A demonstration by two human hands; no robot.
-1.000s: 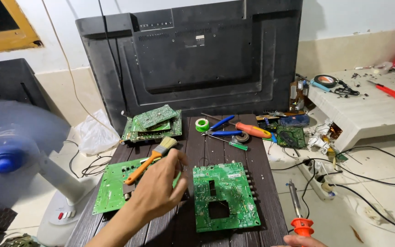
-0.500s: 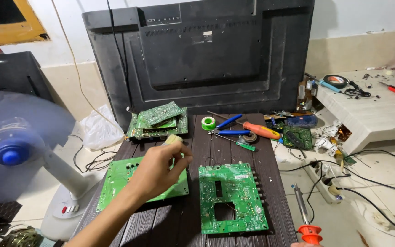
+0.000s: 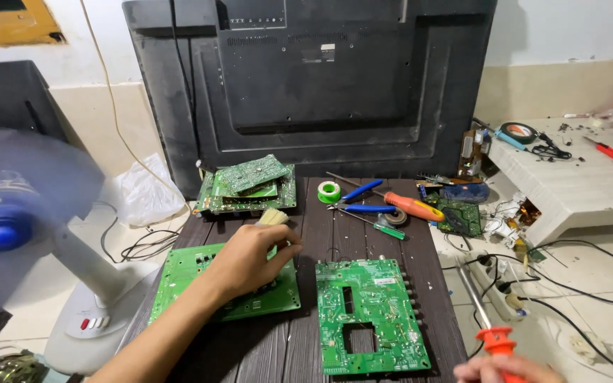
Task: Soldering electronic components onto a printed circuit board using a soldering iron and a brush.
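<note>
Left hand [image 3: 250,259], lower centre, clenched on brush [image 3: 272,217], bristles now past the top edge of left circuit board [image 3: 200,284] after swinging upward | right hand [image 3: 509,369], bottom right, gripping soldering iron [image 3: 487,323], unmoved

On dark table [image 3: 306,354]: two circuit boards side by side, left board [image 3: 186,273] under left hand [image 3: 250,259], right board [image 3: 370,312] just beside it. Brush [image 3: 273,217] in that hand, bristles pointing away. Behind left board, stack of boards [image 3: 246,186]. Right of stack: tape roll [image 3: 329,191], pliers [image 3: 360,198], screwdriver [image 3: 411,206]. Behind table, TV back panel [image 3: 313,78] upright against wall. Fan [image 3: 8,220] left of table, on floor. Right hand [image 3: 509,369] at near right edge, wrapped round soldering iron [image 3: 487,323]. Power strip [image 3: 494,284] on floor, right of table. Low bench [image 3: 576,184] far right.
</note>
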